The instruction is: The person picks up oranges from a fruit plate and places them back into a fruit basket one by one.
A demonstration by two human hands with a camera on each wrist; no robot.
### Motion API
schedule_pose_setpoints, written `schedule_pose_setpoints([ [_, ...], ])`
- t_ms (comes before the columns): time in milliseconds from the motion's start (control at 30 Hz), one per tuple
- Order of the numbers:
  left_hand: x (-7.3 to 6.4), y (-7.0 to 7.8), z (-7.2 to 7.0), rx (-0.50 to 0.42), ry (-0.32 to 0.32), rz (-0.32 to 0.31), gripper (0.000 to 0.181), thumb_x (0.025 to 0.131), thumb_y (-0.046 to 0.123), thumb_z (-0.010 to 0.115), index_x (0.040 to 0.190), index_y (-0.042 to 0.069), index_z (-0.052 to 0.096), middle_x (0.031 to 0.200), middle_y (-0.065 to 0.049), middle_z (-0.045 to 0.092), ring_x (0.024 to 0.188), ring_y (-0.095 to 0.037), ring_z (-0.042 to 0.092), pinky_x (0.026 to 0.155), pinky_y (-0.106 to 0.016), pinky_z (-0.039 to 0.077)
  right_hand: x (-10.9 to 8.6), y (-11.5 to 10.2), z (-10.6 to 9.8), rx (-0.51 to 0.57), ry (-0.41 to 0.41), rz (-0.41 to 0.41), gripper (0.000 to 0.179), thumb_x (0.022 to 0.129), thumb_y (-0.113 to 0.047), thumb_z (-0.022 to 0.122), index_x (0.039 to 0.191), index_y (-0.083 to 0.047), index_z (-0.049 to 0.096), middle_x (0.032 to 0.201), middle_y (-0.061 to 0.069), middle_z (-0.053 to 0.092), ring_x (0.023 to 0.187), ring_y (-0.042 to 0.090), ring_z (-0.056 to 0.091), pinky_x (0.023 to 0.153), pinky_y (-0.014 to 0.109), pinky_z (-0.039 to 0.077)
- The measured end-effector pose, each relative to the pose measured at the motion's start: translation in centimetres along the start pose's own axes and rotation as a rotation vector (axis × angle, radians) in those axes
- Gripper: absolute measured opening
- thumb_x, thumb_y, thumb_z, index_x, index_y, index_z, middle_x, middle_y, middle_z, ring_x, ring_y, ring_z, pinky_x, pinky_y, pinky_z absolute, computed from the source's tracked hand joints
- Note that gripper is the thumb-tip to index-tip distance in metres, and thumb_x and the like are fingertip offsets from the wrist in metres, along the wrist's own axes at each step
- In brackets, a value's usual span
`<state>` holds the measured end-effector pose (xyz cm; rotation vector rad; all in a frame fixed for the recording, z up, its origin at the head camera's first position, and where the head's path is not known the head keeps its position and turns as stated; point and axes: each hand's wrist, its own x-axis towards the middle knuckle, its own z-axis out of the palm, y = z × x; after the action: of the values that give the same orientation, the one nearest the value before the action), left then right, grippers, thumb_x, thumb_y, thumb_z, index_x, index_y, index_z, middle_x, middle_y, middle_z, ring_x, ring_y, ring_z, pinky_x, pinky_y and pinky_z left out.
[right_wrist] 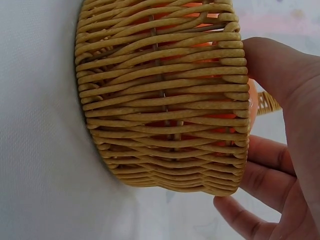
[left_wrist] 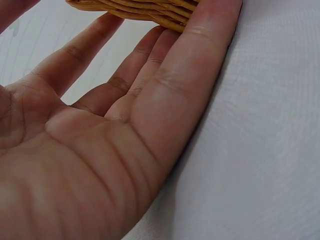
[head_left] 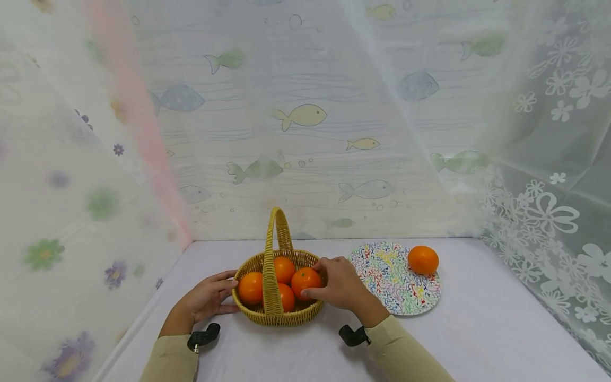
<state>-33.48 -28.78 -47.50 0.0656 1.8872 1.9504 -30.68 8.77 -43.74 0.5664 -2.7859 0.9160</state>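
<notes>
A yellow wicker basket [head_left: 298,318] with a tall arched handle stands on the table and holds several oranges [head_left: 250,288]. At its right end my right hand [head_left: 341,284] reaches over the rim, thumb and fingers on either side of an orange [head_left: 305,281]. From the right wrist, the basket's woven wall [right_wrist: 165,100] covers most of that fruit. My left hand [head_left: 207,297] rests against the basket's left side. Its fingers extend fairly straight to the wicker [left_wrist: 145,10], with the hand's lower edge along the tablecloth.
To the right lies a round plate [head_left: 382,281] with a multicoloured speckled pattern, and a single orange [head_left: 422,260] sits near its right edge. A white cloth [head_left: 477,318] covers the table. Fish-patterned sheeting [head_left: 305,159] hangs behind, with flowered curtains at both sides.
</notes>
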Motion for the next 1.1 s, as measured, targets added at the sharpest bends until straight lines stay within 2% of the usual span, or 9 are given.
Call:
schedule_pose_setpoints([
  [267, 0.05, -0.06, -0.08, -0.002, 0.006, 0.001, 0.07, 0.102, 0.03, 0.065, 0.161, 0.011, 0.035, 0.162, -0.011, 0.043, 0.133, -0.021, 0.056, 0.1, -0.059, 0.055, 0.02, 0.06, 0.01, -0.003, -0.009, 0.01, 0.057, 0.077, -0.06, 0.085, 0.115, -0.02, 0.07, 0.11, -0.003, 0.072, 0.123, 0.03, 0.055, 0.098, 0.051, 0.053],
  [633, 0.1, -0.09, -0.1, 0.001, 0.012, -0.003, 0.068, 0.102, 0.03, 0.065, 0.161, 0.012, 0.036, 0.162, -0.01, 0.044, 0.132, -0.021, 0.057, 0.099, -0.059, 0.055, 0.04, 0.24, 0.12, -0.027, -0.018, 0.009, 0.053, 0.077, -0.059, 0.085, 0.114, -0.024, 0.07, 0.107, -0.007, 0.072, 0.117, 0.028, 0.056, 0.092, 0.047, 0.052],
  [867, 0.18, -0.22, -0.19, 0.009, -0.001, 0.006, 0.069, 0.102, 0.031, 0.064, 0.161, 0.011, 0.035, 0.162, -0.01, 0.043, 0.132, -0.021, 0.057, 0.1, -0.059, 0.055, 0.01, 0.48, -0.03, -0.002, -0.043, -0.008, 0.05, 0.079, -0.055, 0.085, 0.117, -0.026, 0.068, 0.112, -0.009, 0.071, 0.112, 0.024, 0.055, 0.089, 0.044, 0.05],
  [1100, 0.14, -0.05, -0.17, -0.002, 0.006, -0.001, 0.066, 0.102, 0.03, 0.064, 0.16, 0.012, 0.037, 0.16, -0.009, 0.046, 0.13, -0.02, 0.059, 0.099, -0.058, 0.056, 0.09, 0.34, -0.77, 0.022, -0.043, -0.043, 0.048, 0.08, -0.047, 0.085, 0.118, -0.023, 0.069, 0.112, -0.007, 0.072, 0.104, 0.02, 0.057, 0.089, 0.043, 0.049],
])
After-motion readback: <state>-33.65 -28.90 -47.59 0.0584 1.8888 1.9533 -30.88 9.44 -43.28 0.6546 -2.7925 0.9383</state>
